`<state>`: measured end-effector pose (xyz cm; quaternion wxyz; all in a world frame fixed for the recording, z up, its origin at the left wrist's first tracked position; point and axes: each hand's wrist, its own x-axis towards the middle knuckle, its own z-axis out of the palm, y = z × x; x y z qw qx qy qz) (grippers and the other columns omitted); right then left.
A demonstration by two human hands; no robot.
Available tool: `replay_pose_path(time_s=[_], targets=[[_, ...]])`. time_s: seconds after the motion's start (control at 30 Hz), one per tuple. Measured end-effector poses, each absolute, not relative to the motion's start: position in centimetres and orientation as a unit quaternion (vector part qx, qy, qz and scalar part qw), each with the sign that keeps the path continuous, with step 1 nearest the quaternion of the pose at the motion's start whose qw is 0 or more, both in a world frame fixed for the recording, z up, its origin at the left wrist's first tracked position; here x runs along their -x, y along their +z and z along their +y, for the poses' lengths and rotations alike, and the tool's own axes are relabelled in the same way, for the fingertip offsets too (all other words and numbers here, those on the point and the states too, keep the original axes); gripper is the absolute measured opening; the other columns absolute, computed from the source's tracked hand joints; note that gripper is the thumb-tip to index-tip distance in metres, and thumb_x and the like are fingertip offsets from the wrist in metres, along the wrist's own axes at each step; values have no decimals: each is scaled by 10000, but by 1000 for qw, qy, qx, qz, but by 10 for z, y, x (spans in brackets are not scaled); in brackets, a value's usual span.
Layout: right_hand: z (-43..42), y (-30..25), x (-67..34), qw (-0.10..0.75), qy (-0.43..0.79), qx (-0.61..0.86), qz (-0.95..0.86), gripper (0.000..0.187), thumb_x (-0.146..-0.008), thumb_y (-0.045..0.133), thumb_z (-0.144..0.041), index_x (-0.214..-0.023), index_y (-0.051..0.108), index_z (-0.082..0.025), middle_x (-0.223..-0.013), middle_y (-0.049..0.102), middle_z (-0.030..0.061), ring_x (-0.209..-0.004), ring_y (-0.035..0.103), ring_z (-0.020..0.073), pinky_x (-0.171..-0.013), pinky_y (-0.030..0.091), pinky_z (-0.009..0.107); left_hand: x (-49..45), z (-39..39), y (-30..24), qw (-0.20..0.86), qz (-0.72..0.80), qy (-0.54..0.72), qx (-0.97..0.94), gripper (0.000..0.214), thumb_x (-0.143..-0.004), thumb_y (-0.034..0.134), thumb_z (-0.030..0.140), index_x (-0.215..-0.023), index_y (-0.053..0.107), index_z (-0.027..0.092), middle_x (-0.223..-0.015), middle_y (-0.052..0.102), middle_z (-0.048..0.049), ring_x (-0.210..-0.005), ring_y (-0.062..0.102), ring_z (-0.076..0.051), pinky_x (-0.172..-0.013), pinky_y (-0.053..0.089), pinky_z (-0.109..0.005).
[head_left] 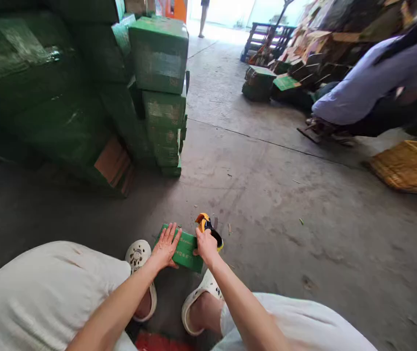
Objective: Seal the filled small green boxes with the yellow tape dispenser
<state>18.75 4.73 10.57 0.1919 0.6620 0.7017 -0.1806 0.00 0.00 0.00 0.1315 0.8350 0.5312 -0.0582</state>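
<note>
A small green carton (188, 251) with pale printing sits low between my feet. My left hand (165, 247) lies across its left end, fingers slightly spread to the far edge and thumb by the near edge, holding it. At the carton's right end my right hand (206, 244) is closed around a yellow-orange and black tape dispenser (204, 222). The dispenser's grip is hidden by my fingers, and part of it shows beyond my hand. I cannot tell whether tape touches the carton.
Stacked green cartons (162, 63) rise at the left. A co-worker in a light purple top (358, 87) crouches at the right, near a yellow woven basket (409, 165). Heaped cardboard (303, 58) and a blue pallet (269, 39) stand farther back. My white clogs (139, 256) flank the carton.
</note>
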Motion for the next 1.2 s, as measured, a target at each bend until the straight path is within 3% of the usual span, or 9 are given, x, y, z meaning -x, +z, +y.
replay_pose_path(time_s=[0.27,0.47,0.53,0.6,0.63,0.73,0.83,0.93,1.2], targets=[[43,100,-194,179,-187,-664,701,857,-652,973,-238,-1399,553,-221,-1236,614,162,-936,744,263,-777,554,298,2,2,-9,145,518,-44,-842,1553,-508,975,596,-1689,86,119,-1715,-6,-286,-1587,-68,-458,-1279,113,-646],[51,100,-205,176,-214,-637,719,931,-654,977,-339,-1471,536,-271,-1314,582,164,-1056,726,289,-865,532,326,1,7,-7,162,508,-72,-843,1533,-547,955,612,-1689,60,117,-1698,-50,-295,-1577,-90,-460,-1275,107,-655],[51,100,-206,153,-222,-632,727,771,-822,856,-453,-1504,532,-293,-1317,598,162,-1107,713,284,-904,519,326,0,8,-6,165,508,-73,-842,1537,-545,956,607,-1689,51,122,-1697,-54,-294,-1577,-90,-457,-1273,114,-658],[49,102,-205,122,-213,-631,736,445,-1015,612,-490,-1435,616,-342,-1242,651,125,-1085,717,258,-892,512,310,-1,8,-5,165,510,-75,-841,1544,-535,963,597,-1688,59,112,-1699,-50,-293,-1578,-85,-458,-1276,117,-651],[48,104,-205,109,-199,-633,740,370,-1070,500,-471,-1387,658,-366,-1187,673,107,-1043,725,245,-864,511,302,-2,8,-6,163,511,-75,-841,1542,-533,963,598,-1687,67,106,-1699,-43,-294,-1579,-77,-461,-1276,118,-650],[52,116,-203,59,-154,-641,749,392,-1102,394,-436,-1376,672,-394,-1118,697,91,-932,733,229,-776,504,283,-1,7,-10,151,510,-62,-845,1527,-539,953,613,-1688,82,108,-1702,-9,-299,-1582,-44,-473,-1267,121,-671],[61,132,-203,-42,-186,-642,742,566,-1064,479,-439,-1615,403,-338,-1148,727,95,-997,731,247,-797,513,282,-1,6,-16,138,508,-41,-849,1543,-522,957,620,-1687,89,102,-1706,10,-297,-1585,-32,-471,-1270,125,-668],[56,137,-200,-82,-215,-644,729,806,-1029,524,-454,-1700,143,-219,-1121,762,120,-1008,738,279,-822,527,315,-6,3,-20,126,519,-22,-845,1530,-519,953,636,-1683,122,93,-1708,28,-292,-1589,-24,-461,-1277,132,-659],[3,85,-196,-9,-163,-652,740,805,-948,603,-238,-1651,217,-161,-1348,696,181,-1194,686,306,-982,479,392,-23,-2,-25,90,563,38,-820,1365,-585,940,578,-1646,264,49,-1702,104,-304,-1596,66,-454,-1276,187,-649]])
